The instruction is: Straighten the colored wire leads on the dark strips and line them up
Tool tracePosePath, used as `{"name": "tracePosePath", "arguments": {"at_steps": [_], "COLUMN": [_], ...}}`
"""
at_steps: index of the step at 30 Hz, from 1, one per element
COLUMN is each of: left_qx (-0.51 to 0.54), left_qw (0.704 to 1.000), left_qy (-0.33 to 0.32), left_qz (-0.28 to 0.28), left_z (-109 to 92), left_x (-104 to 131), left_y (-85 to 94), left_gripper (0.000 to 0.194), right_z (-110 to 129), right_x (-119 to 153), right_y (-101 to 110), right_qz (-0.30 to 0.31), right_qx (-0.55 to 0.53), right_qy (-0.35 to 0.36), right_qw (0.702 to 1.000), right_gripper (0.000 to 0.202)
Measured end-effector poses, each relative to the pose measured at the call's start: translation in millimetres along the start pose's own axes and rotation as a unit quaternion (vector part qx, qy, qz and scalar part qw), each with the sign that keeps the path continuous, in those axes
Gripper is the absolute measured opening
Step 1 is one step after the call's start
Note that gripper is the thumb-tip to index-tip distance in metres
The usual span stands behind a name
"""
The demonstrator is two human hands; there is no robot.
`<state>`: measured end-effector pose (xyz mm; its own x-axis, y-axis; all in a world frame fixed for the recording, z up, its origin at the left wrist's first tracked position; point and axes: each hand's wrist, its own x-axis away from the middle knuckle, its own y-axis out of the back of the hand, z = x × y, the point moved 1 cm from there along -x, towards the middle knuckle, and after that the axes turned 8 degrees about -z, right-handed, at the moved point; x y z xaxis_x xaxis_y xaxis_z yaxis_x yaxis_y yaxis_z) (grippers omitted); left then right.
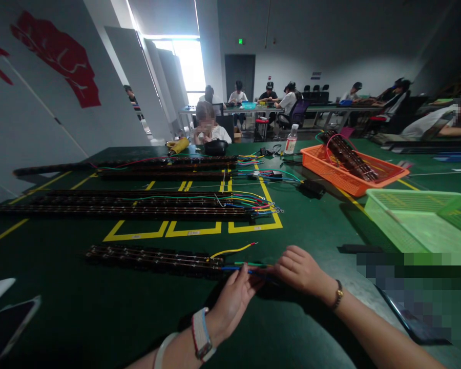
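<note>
In front of me lies a dark, chain-like strip assembly (153,259) with rows of shiny joints along it. From its right end come a yellow wire (234,250) with a red-sleeved tip, a green wire (243,264) and a blue wire (230,268). My left hand (234,294) pinches the blue wire between thumb and fingers, just off the strip's end. Close by on the right, my right hand (301,269) is closed around the far part of the wires. Its curled fingers hide the wire ends.
Longer dark strips (138,209) with coloured wires lie beyond, over yellow tape outlines (194,233). To the right stand an orange basket (353,187) holding another strip and a green basket (418,246). A bottle (291,139) stands at the back; a co-worker (211,125) sits opposite.
</note>
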<state>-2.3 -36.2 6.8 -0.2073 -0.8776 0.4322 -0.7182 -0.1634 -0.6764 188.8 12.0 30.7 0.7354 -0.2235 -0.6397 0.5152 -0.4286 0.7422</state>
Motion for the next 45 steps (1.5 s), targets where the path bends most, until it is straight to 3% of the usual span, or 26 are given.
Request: {"name": "tracePosePath", "arguments": {"at_steps": [4,7,15,21,25,30,33,36,40,45], "left_qx": [-0.038,-0.035,-0.029,-0.04,-0.032,-0.022,-0.019,-0.013,-0.017,-0.122], "left_qw": [0.999,0.999,1.0,0.999,0.999,0.999,0.999,1.0,0.999,0.991], "left_qy": [-0.006,-0.005,-0.003,0.004,0.002,0.023,0.029,0.016,0.016,0.043], "left_qz": [0.0,-0.001,0.004,-0.007,0.002,-0.007,-0.003,0.011,0.033,0.046], "left_z": [-0.4,0.5,0.6,-0.2,0.2,1.8,3.4,3.5,2.0,0.3], "left_x": [0.6,0.5,0.1,0.3,-0.8,-1.7,-2.8,-3.4,-1.2,5.3], "left_y": [0.0,1.1,1.0,1.1,2.1,5.7,7.7,6.8,2.4,-1.6], "left_gripper": [0.033,0.031,0.027,0.027,0.025,0.026,0.03,0.03,0.029,0.037], "right_z": [-13.1,-20.3,-22.9,-14.9,-2.3,16.2,20.4,19.0,13.9,9.7], "right_x": [4.0,5.5,5.1,5.4,1.2,-4.8,-5.3,-3.8,-0.8,-0.5], "right_y": [-16.8,-32.7,-50.1,-41.0,-26.9,-10.1,-7.7,-8.3,-11.4,-17.6], "right_qz": [-0.012,0.021,0.111,0.091,0.022,-0.018,-0.002,0.014,-0.003,0.039], "right_qx": [0.007,0.011,-0.003,-0.066,-0.105,-0.146,-0.115,-0.098,-0.096,-0.088], "right_qy": [-0.136,-0.202,-0.225,-0.247,-0.193,0.009,0.07,0.065,-0.005,-0.074], "right_qw": [0.991,0.979,0.968,0.962,0.975,0.989,0.991,0.993,0.995,0.993], "right_gripper": [0.021,0.022,0.023,0.022,0.027,0.039,0.021,0.018,0.026,0.023]}}
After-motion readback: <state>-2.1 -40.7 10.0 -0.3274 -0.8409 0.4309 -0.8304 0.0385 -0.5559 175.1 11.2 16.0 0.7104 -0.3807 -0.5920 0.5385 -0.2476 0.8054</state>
